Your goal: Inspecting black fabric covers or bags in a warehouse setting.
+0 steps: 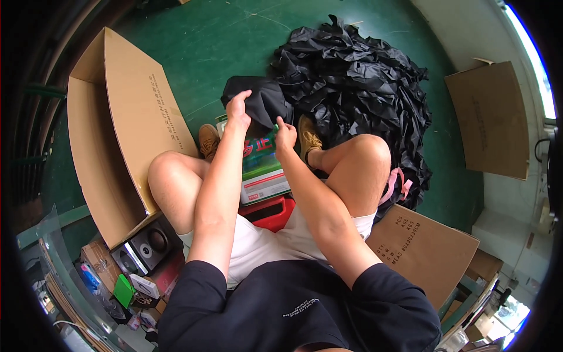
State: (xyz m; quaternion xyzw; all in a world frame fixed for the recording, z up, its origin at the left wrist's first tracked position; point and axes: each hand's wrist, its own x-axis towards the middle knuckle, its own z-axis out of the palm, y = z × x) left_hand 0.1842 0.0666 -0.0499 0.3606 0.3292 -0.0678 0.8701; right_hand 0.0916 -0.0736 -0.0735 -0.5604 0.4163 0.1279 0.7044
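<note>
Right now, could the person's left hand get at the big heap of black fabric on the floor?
Probably yes. The left hand grips a black cloth piece that lies right against the heap of black fabric, with nothing between them; it would need to let go first.

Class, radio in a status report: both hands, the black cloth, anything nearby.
Left hand and right hand gripping black cloth. Cloth over green box. Black cloth pile just beyond.

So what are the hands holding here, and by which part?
Both hold one black fabric piece: the left hand grips its left edge, the right hand pinches its lower edge, over a green and white box.
</note>
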